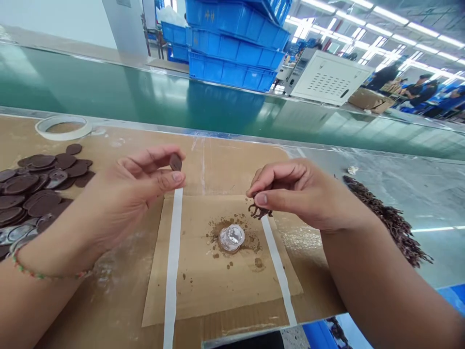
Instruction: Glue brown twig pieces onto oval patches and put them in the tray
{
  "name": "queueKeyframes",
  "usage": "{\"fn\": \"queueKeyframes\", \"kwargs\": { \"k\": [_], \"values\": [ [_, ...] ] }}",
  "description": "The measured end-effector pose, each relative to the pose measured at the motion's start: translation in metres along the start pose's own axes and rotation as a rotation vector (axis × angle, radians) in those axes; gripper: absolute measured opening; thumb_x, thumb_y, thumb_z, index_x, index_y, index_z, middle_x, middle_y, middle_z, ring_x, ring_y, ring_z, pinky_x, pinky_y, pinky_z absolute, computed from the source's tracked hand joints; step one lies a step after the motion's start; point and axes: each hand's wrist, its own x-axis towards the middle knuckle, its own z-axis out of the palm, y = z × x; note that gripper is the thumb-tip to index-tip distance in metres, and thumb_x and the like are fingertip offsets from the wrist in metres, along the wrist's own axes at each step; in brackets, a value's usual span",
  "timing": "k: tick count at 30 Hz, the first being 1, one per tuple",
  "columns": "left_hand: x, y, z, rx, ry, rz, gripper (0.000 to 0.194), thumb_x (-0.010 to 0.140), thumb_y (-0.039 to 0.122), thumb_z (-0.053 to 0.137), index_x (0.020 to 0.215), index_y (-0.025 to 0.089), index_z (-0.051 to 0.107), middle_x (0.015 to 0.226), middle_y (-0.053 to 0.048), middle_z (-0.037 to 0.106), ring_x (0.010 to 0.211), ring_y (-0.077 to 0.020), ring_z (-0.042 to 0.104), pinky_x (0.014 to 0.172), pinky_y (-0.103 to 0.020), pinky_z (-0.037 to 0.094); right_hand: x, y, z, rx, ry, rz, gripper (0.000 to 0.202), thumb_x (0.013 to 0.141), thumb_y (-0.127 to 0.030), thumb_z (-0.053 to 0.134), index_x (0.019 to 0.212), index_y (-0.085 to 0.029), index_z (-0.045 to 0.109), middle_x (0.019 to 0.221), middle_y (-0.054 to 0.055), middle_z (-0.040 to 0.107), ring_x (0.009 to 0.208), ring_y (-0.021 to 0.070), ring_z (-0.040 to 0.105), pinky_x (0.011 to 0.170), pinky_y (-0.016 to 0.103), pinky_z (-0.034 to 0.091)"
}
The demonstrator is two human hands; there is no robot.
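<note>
My left hand (pixel 145 186) pinches a small dark brown disc (pixel 176 162) upright between thumb and fingertips, above the left strip of white tape (pixel 173 257). Between the thumb and fingers of my right hand (pixel 294 191) is a dark brown piece with thin curled prongs (pixel 260 211), which hang below the fingertips. The hands are apart. Below and between them, a small clear round cup (pixel 231 237) with whitish contents stands on a taped cardboard sheet (pixel 203 291), with brown wet spots around it.
Brown discs (pixel 43 184) lie piled at the left, near a tape roll (pixel 64 128). A heap of dark thin pieces (pixel 387 218) lies at the right. Beyond the table runs a green belt (pixel 145 102), with stacked blue crates (pixel 234 48) behind it. People sit at the far right.
</note>
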Motion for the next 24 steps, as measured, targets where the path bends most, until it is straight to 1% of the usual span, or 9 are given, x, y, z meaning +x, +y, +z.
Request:
{"fn": "queueKeyframes", "kwargs": {
  "k": [3,8,10,12,14,16,19,22,24],
  "values": [
    [-0.006,-0.001,0.006,-0.015,-0.023,-0.049,0.033,0.070,0.021,0.086,0.102,0.028,0.078,0.106,-0.003,0.072,0.086,-0.0131,0.066,0.077,-0.017,0.057,0.001,0.001,-0.001,0.061,0.010,-0.034,0.005,0.075,-0.016,0.080,0.077,-0.017,0.075,0.074,0.002,0.070,0.062,0.0111,0.062,0.057,0.021,0.052],
    [-0.015,-0.006,0.014,-0.067,-0.160,-0.083,0.034,0.074,0.026,0.085,0.106,0.033,0.077,0.107,0.001,0.074,0.087,-0.0108,0.069,0.082,-0.016,0.058,0.002,0.004,0.001,0.106,0.044,-0.028,0.009,0.073,-0.018,0.083,0.077,-0.016,0.075,0.071,0.002,0.069,0.057,0.0104,0.059,0.053,0.021,0.051],
    [-0.017,-0.009,0.015,-0.108,-0.244,-0.111,0.033,0.076,0.024,0.084,0.106,0.035,0.077,0.105,0.002,0.075,0.086,-0.0096,0.071,0.082,-0.015,0.058,0.002,0.006,0.003,0.151,0.051,-0.081,0.008,0.079,-0.020,0.083,0.082,-0.017,0.076,0.075,0.002,0.069,0.058,0.0108,0.061,0.055,0.022,0.053],
    [-0.019,-0.011,0.017,-0.159,-0.322,-0.153,0.032,0.076,0.023,0.084,0.105,0.036,0.077,0.101,0.003,0.076,0.084,-0.0097,0.072,0.082,-0.015,0.059,0.002,0.009,0.008,0.211,0.059,-0.171,0.006,0.086,-0.022,0.080,0.090,-0.020,0.077,0.081,0.001,0.070,0.064,0.0118,0.064,0.060,0.024,0.056],
    [-0.021,-0.011,0.019,-0.203,-0.376,-0.185,0.032,0.075,0.024,0.085,0.104,0.036,0.077,0.096,0.003,0.077,0.083,-0.0107,0.074,0.082,-0.017,0.060,0.002,0.010,0.015,0.269,0.065,-0.246,0.007,0.089,-0.021,0.078,0.096,-0.022,0.078,0.087,0.000,0.071,0.070,0.0118,0.067,0.066,0.024,0.059],
    [-0.022,-0.010,0.021,-0.231,-0.409,-0.203,0.033,0.074,0.024,0.086,0.103,0.036,0.077,0.093,0.003,0.078,0.084,-0.0116,0.074,0.083,-0.018,0.060,0.001,0.008,0.024,0.298,0.072,-0.281,0.008,0.090,-0.018,0.077,0.096,-0.023,0.078,0.088,-0.001,0.072,0.072,0.0099,0.067,0.069,0.022,0.059],
    [-0.022,-0.011,0.023,-0.245,-0.428,-0.208,0.034,0.074,0.022,0.086,0.104,0.036,0.077,0.095,0.002,0.079,0.087,-0.0118,0.075,0.084,-0.017,0.060,0.000,0.004,0.035,0.305,0.094,-0.281,0.010,0.088,-0.012,0.077,0.092,-0.021,0.078,0.086,-0.001,0.073,0.074,0.0083,0.067,0.071,0.017,0.058],
    [-0.021,-0.012,0.024,-0.262,-0.438,-0.198,0.032,0.075,0.020,0.084,0.102,0.036,0.078,0.098,0.003,0.079,0.088,-0.0102,0.074,0.085,-0.015,0.058,-0.001,0.002,0.041,0.306,0.080,-0.263,0.012,0.088,-0.009,0.075,0.092,-0.019,0.077,0.086,-0.001,0.074,0.079,0.0091,0.069,0.074,0.017,0.059],
    [-0.021,-0.013,0.025,-0.284,-0.456,-0.199,0.030,0.075,0.018,0.084,0.100,0.036,0.079,0.097,0.003,0.080,0.087,-0.0092,0.074,0.084,-0.014,0.058,0.000,0.002,0.042,0.300,0.065,-0.254,0.010,0.088,-0.010,0.076,0.093,-0.019,0.077,0.085,-0.001,0.074,0.078,0.0093,0.071,0.075,0.017,0.060]
  ]
}}
